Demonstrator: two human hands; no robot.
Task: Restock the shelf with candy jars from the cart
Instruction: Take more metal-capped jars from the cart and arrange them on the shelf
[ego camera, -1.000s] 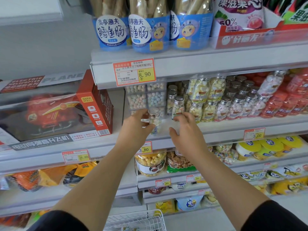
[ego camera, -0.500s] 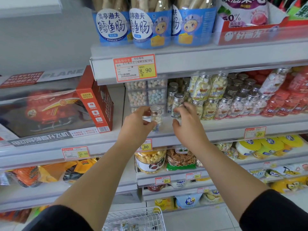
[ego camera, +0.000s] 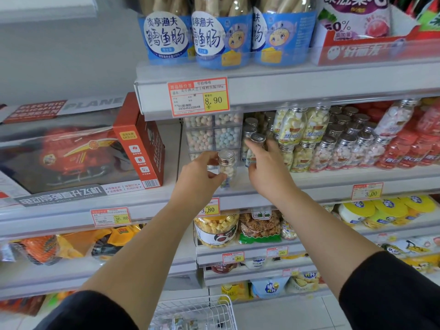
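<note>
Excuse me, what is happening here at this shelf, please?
A person is putting small candy jars on a shop shelf. The left hand holds one silver-capped jar upright at the shelf's front. The right hand grips another jar beside the rows already there. A wire cart stands below.

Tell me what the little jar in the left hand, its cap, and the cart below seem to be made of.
Jar: clear plastic or glass, I can't tell which; the candies show through its wall.
Cap: silvery and shiny with a ridged side, so metal or metallised plastic.
Cart: thin white wires crossed in a grid, probably coated metal.
The left hand pinches the jar.
</note>
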